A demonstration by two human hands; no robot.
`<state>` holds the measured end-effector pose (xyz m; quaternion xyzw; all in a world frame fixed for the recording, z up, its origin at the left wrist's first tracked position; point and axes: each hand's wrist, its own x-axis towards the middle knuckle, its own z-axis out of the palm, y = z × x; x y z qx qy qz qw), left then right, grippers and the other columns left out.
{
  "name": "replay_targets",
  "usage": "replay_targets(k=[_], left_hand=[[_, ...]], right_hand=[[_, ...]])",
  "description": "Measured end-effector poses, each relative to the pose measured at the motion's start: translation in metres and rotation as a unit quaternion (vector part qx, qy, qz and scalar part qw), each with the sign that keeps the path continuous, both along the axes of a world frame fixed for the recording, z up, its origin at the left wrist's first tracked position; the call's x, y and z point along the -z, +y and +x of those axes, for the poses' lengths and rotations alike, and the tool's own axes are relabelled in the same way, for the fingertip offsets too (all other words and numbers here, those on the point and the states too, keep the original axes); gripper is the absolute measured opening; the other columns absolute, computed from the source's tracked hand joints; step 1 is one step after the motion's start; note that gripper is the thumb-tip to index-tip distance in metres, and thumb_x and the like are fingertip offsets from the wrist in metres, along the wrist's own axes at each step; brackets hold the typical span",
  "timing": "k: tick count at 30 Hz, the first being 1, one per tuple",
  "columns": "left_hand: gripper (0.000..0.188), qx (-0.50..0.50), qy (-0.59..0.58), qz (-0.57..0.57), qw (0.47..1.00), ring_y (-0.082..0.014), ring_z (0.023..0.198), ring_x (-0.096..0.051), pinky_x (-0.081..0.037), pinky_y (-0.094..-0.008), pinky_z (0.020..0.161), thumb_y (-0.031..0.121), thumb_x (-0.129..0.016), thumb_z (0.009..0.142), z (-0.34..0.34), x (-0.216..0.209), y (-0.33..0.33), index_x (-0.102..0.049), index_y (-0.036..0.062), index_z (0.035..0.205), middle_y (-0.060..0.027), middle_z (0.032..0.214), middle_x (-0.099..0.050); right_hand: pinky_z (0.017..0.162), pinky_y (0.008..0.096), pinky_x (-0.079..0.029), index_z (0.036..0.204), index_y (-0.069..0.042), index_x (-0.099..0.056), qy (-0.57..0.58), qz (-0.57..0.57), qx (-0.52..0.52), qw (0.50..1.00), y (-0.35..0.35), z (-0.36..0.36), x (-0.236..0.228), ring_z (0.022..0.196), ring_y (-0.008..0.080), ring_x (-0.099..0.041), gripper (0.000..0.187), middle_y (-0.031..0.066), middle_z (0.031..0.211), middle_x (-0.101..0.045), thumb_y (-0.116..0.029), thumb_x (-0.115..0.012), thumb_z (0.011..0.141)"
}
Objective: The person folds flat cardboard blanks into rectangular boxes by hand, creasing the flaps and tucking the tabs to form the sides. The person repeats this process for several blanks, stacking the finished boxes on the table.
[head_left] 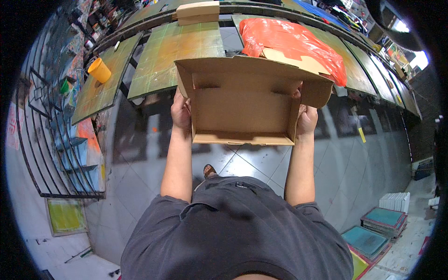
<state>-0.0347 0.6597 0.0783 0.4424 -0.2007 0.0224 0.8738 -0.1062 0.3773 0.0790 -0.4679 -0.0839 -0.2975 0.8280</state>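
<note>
Held out before me is an open brown cardboard box (245,112), its hollow inside facing me and its lid flap raised along the far side. My left hand (181,111) grips the box's left wall, fingers curled against it. On the opposite wall my right hand (306,119) is closed round the side, its fingers partly hidden behind the cardboard. Just beyond the box lies an orange-red plastic bag (289,39), with flat cardboard pieces (291,59) at its near edge. The inside of the box shows bare cardboard.
Paint-stained boards (161,56) form a row of work surfaces ahead. A yellow cup (99,70) stands on the left board; a closed cardboard box (198,12) sits farther back. Black metal bars (44,154) rise at the left. Framed screens (368,240) are stacked at lower right.
</note>
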Motion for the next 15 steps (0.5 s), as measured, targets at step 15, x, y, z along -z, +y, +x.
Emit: replay_targets(k=[15], left_hand=[[0.045,-0.017,0.181,0.021,0.983,-0.0202,0.11,-0.047,-0.035,-0.0317,0.096,0.011,-0.036,0.079,-0.121,0.063,0.048,-0.04,0.0002,0.122,-0.0125,0.117,-0.05]], right_hand=[[0.084,0.0343,-0.044,0.116,-0.002,-0.048,0.192,0.108,-0.214,0.952,0.037,-0.09,0.084,0.098,0.0212,-0.055,0.036,0.0098,0.11,-0.057,-0.025,-0.043,0.09]])
